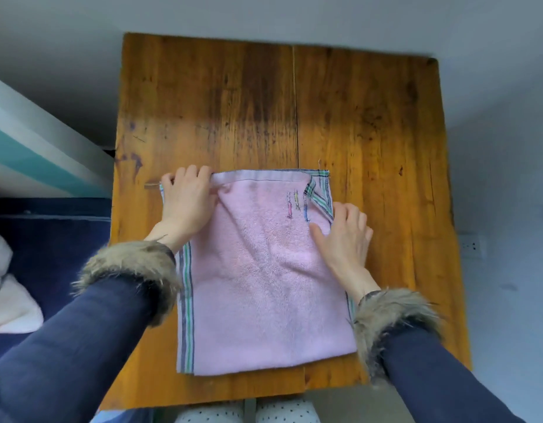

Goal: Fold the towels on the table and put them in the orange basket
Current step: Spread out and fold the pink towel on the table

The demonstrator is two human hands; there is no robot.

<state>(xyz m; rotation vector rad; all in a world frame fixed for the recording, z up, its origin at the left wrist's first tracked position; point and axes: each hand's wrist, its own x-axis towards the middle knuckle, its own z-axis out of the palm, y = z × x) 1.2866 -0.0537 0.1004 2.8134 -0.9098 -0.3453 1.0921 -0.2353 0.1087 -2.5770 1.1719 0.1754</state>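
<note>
My pink towel (264, 279) lies flat on the wooden surface (371, 123), already doubled over, with a striped woven border running down its left edge and a folded-back corner showing the same stripes at the top right. My left hand (185, 203) curls over the far left corner, fingers gripping the hem. My right hand (345, 236) rests on the right edge with fingers straight and relaxed, pressing the cloth down, not pinching it.

The towel is terry: soft, limp, light, with a fuzzy pile that clings slightly to itself. I judge it won't hold a crease unless I smooth it, and the layers will likely slip apart if I lift by one corner only. The flat woven hem is firmer than the pile, so the corners along that hem are the best places to take hold. A small stitched design in red, yellow and blue sits near the top right.

The surface is worn orange-brown planks, scuffed and dark-stained, with a seam down the middle. I can't see the orange basket from here.
</note>
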